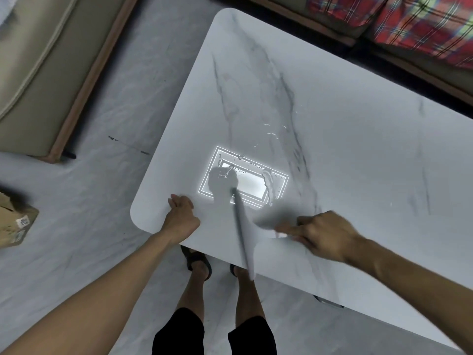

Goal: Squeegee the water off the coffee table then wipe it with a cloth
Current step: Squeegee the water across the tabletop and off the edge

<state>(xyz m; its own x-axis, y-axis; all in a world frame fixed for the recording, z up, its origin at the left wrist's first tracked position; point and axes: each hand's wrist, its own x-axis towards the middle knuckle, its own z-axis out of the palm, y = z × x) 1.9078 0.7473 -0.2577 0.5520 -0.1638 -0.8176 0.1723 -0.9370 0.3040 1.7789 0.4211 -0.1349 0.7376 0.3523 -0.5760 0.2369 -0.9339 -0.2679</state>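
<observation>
Water (pixel 268 183) lies in streaks and beads on the marble-patterned surface (pixel 358 149), mostly over the bright rectangular reflection (pixel 252 187) of a ceiling light, with a few more droplets just beyond that reflection, toward the far side. We see a long, thin grey blade, the squeegee (pixel 244 242), running from the near edge of the reflection back to the near edge of the surface; it is blurred, so we cannot make out its handle clearly.

Our right hand (pixel 325 237) sits to the right of the squeegee, low over the surface, its fingers (pixel 289 230) curled narrow around something pale at the squeegee's side; the blur keeps us from telling exactly what they grip. Our left hand (pixel 181 216) rests to the left of the reflection, near the rounded corner of the surface, its fingers folded into a loose fist and holding nothing we can see.

Below the near edge of the surface our legs in black shorts (pixel 212 334) and dark sandals (pixel 198 260) stand on the pale floor (pixel 102 201). Left of the surface, well apart, are a beige sofa (pixel 38 73) and a cardboard box (pixel 15 221). Beyond its far side lie red plaid cushions (pixel 409 24).
</observation>
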